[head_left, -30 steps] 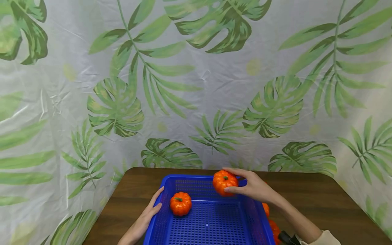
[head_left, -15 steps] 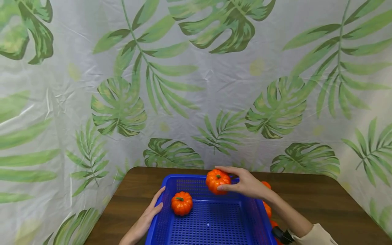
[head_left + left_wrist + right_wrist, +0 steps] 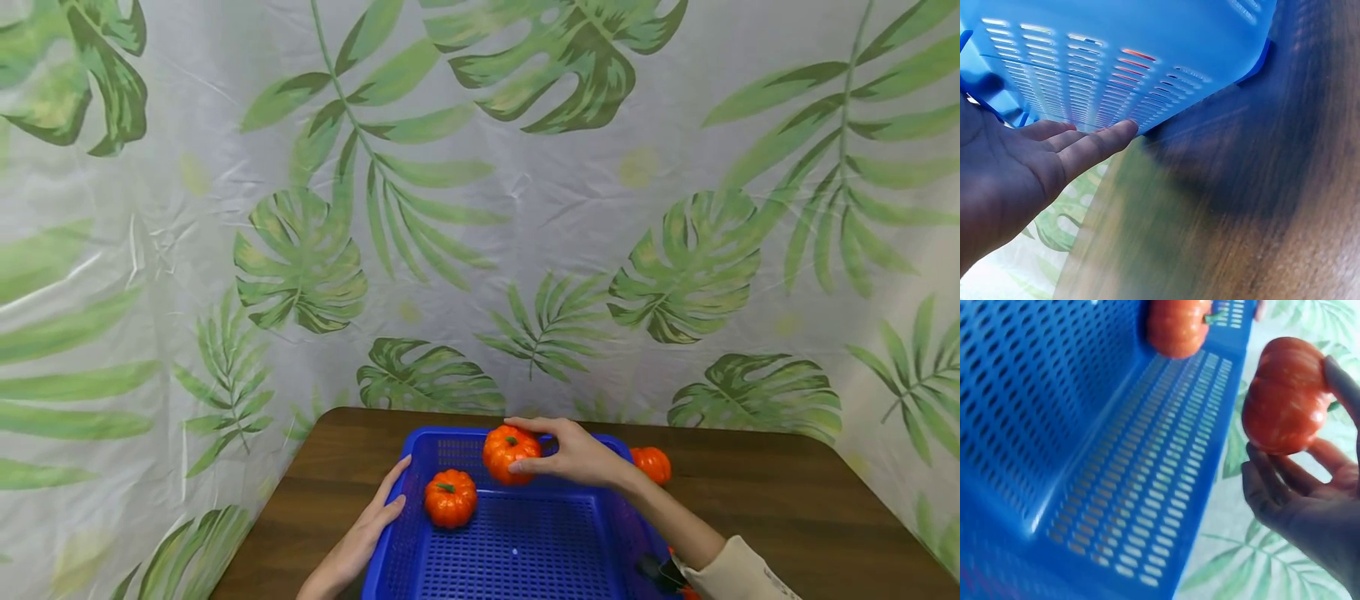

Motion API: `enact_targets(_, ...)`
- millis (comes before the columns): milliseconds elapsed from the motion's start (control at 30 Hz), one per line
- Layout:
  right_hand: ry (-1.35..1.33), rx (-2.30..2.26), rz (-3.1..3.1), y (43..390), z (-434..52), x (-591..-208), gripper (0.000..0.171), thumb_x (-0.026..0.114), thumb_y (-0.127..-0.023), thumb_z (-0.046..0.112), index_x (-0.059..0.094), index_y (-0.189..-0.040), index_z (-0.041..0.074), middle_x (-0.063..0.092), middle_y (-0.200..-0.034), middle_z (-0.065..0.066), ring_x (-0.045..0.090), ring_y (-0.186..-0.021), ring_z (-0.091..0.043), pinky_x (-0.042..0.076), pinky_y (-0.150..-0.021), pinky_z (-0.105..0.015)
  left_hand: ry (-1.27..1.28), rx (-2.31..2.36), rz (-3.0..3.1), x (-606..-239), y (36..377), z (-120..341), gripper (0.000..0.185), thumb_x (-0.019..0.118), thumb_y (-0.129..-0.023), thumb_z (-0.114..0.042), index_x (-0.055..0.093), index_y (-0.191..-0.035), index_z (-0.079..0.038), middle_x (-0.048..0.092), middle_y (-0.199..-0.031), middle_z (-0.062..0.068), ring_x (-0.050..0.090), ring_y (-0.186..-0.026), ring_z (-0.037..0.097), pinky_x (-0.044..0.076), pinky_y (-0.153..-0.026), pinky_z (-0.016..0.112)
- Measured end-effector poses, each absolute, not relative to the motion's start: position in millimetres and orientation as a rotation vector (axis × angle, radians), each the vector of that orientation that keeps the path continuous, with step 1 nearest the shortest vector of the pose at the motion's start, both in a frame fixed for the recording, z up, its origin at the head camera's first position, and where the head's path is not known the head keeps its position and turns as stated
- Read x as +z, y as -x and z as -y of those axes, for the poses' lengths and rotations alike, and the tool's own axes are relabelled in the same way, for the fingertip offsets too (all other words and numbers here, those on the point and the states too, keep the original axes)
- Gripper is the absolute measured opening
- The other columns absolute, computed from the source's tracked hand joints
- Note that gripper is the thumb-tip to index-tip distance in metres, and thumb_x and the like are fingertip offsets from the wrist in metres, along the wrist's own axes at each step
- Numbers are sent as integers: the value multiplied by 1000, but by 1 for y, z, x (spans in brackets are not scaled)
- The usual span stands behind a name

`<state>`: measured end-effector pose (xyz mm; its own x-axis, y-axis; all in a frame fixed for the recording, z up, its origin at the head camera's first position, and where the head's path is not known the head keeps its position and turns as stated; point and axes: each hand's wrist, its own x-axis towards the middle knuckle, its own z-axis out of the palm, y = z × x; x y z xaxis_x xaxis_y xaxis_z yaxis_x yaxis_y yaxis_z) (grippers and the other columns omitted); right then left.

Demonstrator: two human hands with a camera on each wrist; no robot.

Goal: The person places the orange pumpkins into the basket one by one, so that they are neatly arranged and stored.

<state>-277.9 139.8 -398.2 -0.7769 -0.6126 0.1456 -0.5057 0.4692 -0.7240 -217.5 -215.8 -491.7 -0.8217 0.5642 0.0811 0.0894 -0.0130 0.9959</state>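
Note:
My right hand [image 3: 581,454] pinches an orange pumpkin [image 3: 508,454] with a short green stem, between thumb and fingers. It holds this pumpkin above the far part of a blue perforated plastic basket [image 3: 615,533]. In the right wrist view the held pumpkin [image 3: 1288,397] hangs higher than the basket rim. A second orange pumpkin [image 3: 451,498] rests inside the basket, at the left. My left hand [image 3: 358,533] rests against the basket's left side. The left wrist view shows its fingers [image 3: 1094,150] stretched out along the outer wall.
Right of the basket, an orange pumpkin [image 3: 652,465] lies on the brown wooden table [image 3: 780,508]. More orange shows near the right sleeve [image 3: 738,571], mostly hidden by the arm. A leaf-patterned curtain [image 3: 525,208] hangs behind the table.
My right hand has carried its pumpkin leftward over the basket, closer to the pumpkin inside. The left hand stays at the basket's side. The whole head view has shifted slightly.

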Motion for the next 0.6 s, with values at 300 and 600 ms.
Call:
enact_targets(300,933,-1142,-2519,284,-119,-418,70,78,-94,36,52,-152,7,63,-142,-18,67,-115,-27,57,-84,-26,-675,1905,-1912,-493,218,215,60,22,-116,-29,-9,-167,-21,-2,-171,26,51,-135,38,52,-102,37)
enact_targets(600,911,-1045,-2531,290,-113,-431,67,82,-89,35,60,-145,5,64,-142,-17,64,-122,-33,57,-92,-41,-656,1904,-1922,-493,217,216,60,23,-116,-30,-8,-167,-22,-2,-171,26,49,-135,42,53,-102,37)
